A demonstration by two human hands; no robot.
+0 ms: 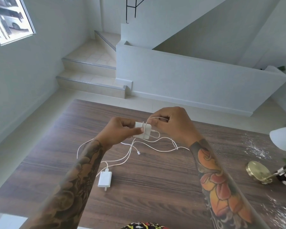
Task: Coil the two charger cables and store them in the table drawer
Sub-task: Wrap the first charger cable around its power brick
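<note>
Both hands are up over the far-middle of the wood-grain table (155, 187), w/ one charger between them. The left hand (118, 131) pinches the white charger block (139, 128), thumb along its near face & fingers curled behind; the block is squarish, plain white, rounded corners, held just above the tabletop. The right hand (170, 123), touching distance to the block's right side, has fingers curled round a thin white cable (153, 119), which loops from that fist over the block, so a couple of turns already cross the block's right half & a small loop sticks out just right of it. The rest of that cable droops down onto the table in loose waves nearer the person than the block, running towards the right forearm. The 2nd charger (104, 179) lies flat on the table, nearer the person & a bit left of the held block, below the left forearm: a taller white rectangular adapter, plug prongs pointing at the person, its cable (116, 163) leaving the far end & wandering uncoiled up towards the held block; cables cross, can't tell for sure which strand belongs to which past there. A small white connector tip (138, 152) lies on the wood between the two blocks. Well to the right of the held block, at the table's edge: a round brass lamp base (257, 171) & a white shade (283, 138). Both forearms are tattooed. No drawer visible.
</note>
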